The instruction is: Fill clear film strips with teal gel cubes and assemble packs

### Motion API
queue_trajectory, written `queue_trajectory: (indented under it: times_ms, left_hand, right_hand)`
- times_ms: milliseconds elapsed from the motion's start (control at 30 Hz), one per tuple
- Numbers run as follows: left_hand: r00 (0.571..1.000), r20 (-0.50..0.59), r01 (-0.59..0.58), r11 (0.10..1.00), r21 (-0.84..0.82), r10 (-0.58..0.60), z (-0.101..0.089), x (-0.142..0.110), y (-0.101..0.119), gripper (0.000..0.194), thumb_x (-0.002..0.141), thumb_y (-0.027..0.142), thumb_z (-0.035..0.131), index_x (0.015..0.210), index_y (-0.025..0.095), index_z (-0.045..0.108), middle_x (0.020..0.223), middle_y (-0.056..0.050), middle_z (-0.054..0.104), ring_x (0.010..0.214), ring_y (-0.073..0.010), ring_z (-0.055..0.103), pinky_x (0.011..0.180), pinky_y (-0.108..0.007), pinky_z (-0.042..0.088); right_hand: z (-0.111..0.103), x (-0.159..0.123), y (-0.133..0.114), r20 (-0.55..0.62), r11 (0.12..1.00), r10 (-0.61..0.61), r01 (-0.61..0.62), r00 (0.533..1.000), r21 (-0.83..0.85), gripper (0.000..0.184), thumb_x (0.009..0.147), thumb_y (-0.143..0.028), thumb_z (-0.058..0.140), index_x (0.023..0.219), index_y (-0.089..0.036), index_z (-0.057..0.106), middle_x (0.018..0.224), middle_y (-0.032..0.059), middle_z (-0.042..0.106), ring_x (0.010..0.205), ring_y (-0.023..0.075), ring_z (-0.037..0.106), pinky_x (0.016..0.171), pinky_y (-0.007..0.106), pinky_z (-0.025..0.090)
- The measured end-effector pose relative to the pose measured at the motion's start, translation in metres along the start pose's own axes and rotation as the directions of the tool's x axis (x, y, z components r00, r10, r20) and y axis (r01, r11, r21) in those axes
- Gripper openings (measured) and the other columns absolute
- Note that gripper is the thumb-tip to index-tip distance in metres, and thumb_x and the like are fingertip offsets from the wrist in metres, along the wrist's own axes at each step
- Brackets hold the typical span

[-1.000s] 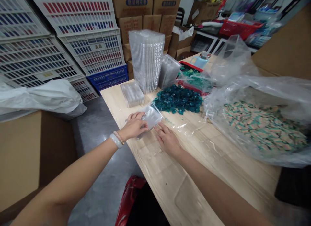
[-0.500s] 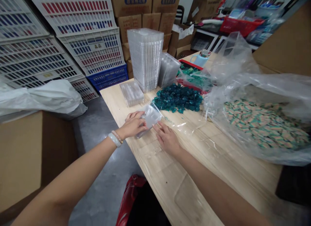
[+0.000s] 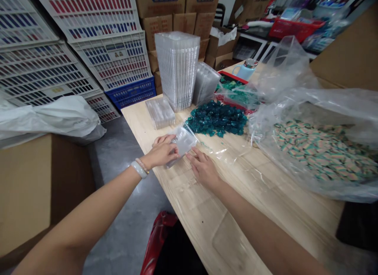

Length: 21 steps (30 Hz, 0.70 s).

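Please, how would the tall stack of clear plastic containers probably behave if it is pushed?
The tall stack would probably tip easily, because it stands clearly taller than it is wide. It is likely light for its size, as the plastic looks thin and clear. Its many repeated edges suggest separate pieces, so they might shift or slip apart.

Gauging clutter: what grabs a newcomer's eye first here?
Likely the glossy dark-teal heap of small chunks beyond the bare right hand, and the tall, clear plastic stack behind that heap to the left. Then the big, clear plastic bag of pink-and-green pieces at the right.
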<state>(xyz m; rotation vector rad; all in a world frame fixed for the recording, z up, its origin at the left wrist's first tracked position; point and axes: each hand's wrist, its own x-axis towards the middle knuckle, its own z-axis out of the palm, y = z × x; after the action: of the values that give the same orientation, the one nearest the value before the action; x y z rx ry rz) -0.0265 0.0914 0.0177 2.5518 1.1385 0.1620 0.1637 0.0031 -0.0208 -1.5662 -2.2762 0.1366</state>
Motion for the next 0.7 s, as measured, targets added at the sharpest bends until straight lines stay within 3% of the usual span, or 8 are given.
queue_trajectory:
  times_ms: [467,700]
  left_hand:
    - [1.000,-0.008,0.017,0.999,0.031,-0.017,-0.003,0.000,0.009,0.019,0.072,0.037,0.052,0.078,0.021,0.061,0.129,-0.006,0.036,0.120,-0.0254,0.027,0.096,-0.045,0.020]
    - [0.976,-0.082,0.211,0.969,0.131,-0.201,0.014,0.006,0.044,0.021,0.074,0.026,0.047,0.085,0.013,0.060,0.130,-0.017,0.032,0.122,-0.0365,0.023,0.093,-0.058,0.017]
  right_hand:
    - [-0.005,0.002,-0.004,0.063,0.998,0.028,-0.024,0.998,-0.064,0.039,0.079,-0.015,0.041,0.117,-0.022,0.049,0.125,0.0109,0.041,0.095,0.0198,0.049,0.082,0.034,0.039]
    - [-0.012,0.028,-0.013,0.109,0.991,0.132,-0.131,0.985,-0.019,0.030,0.078,-0.013,0.039,0.101,-0.022,0.057,0.102,0.0075,0.050,0.090,0.0177,0.048,0.075,0.028,0.040]
